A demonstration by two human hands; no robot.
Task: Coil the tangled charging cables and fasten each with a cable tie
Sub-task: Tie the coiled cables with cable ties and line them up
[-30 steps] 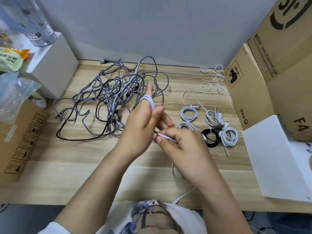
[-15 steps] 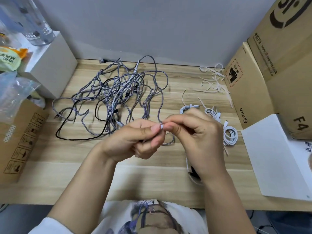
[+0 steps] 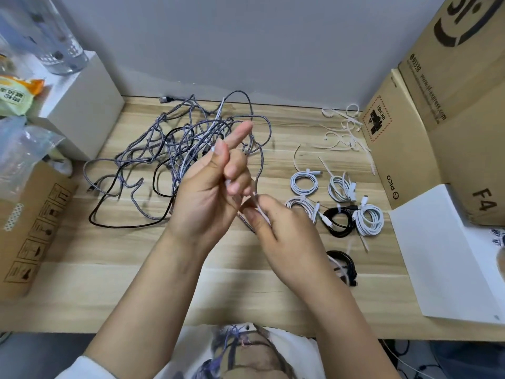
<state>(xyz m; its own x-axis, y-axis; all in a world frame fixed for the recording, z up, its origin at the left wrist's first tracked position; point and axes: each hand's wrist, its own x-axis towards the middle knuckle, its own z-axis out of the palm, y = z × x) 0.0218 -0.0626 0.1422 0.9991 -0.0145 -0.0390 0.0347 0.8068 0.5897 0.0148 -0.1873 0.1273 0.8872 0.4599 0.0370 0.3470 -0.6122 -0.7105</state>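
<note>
Above the desk (image 3: 114, 274), white cable (image 3: 259, 207) slanting up-left, pinched between left hand (image 3: 210, 192) and right hand (image 3: 284, 236).

A white short-sleeved shirt (image 3: 262, 351) with a purple-grey printed front; bare forearms.

I see my left hand (image 3: 210, 198) raised over the tabletop (image 3: 109, 283), index finger out, the rest curled on a white cable (image 3: 255, 199). My right hand (image 3: 284, 236) pinches that cable just beside it. The tangle (image 3: 175, 149) lies behind my left hand; tied coils (image 3: 338, 203) lie right of my hands.
</note>
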